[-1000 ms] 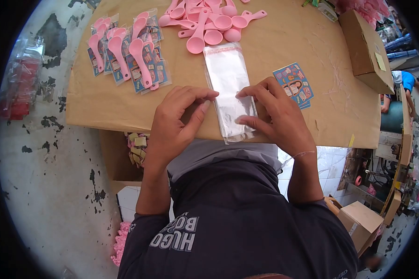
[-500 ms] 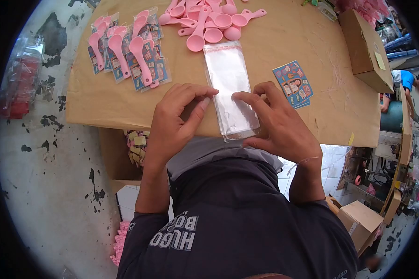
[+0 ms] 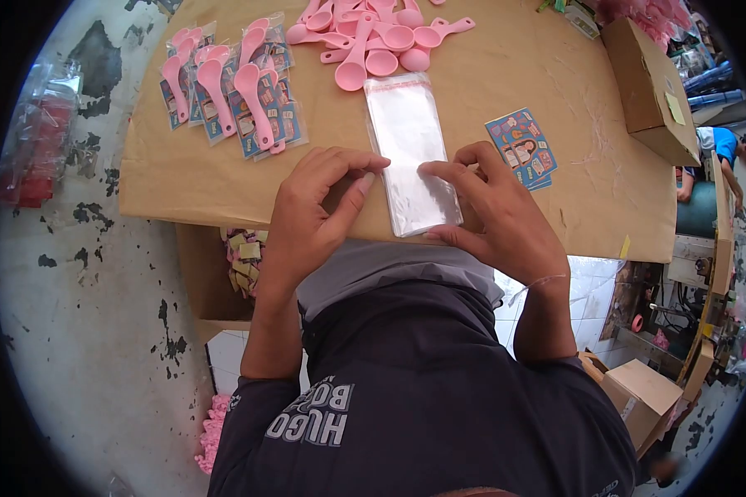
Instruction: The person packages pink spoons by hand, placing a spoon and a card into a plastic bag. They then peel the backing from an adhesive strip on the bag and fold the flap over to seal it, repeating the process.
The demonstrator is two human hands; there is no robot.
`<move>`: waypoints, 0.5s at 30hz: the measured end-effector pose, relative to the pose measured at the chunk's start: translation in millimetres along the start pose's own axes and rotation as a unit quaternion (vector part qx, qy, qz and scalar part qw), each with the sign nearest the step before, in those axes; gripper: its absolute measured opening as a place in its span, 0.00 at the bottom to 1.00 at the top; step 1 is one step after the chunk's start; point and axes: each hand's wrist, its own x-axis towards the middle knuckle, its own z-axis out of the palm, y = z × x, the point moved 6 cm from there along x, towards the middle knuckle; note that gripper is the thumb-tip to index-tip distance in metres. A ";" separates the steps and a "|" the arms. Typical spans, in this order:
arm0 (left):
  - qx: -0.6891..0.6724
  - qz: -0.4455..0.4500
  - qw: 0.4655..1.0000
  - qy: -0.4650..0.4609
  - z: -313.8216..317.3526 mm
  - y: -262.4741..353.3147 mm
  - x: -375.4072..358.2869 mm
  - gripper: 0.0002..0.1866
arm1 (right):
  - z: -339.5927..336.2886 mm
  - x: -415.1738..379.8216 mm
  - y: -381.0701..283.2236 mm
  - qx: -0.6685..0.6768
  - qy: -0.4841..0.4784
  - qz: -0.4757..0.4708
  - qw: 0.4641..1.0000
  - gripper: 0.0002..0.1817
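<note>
A stack of clear plastic bags [image 3: 406,124] lies lengthwise in front of me on the brown-covered table. My left hand [image 3: 317,203] is at its left side, fingers curved and the index fingertip touching the edge, nothing held. On the other side, my right hand [image 3: 506,211] has its index fingertip on the top bag and its thumb apart, against the lower right corner. Just beyond the bags is a heap of pink measuring spoons [image 3: 394,36]. Blue printed cards [image 3: 524,151] lie right of my right hand.
To the left, several bagged pink spoons with cards [image 3: 257,103] lie in overlapping rows. A cardboard box [image 3: 648,91] stands at the table's right edge. Below the left table edge, an open carton [image 3: 195,277] holds small packed items. Another person [image 3: 721,145] is at far right.
The bag that stuck out at the near end of the stack has moved up, so the near edge is now even. My right thumb has shifted slightly up with it.
</note>
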 end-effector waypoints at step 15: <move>-0.017 0.018 0.999 0.032 -1.5 -0.6 -1.1 0.11 | 14.9 -15.3 -33.2 -0.271 0.020 -0.105 0.957 0.20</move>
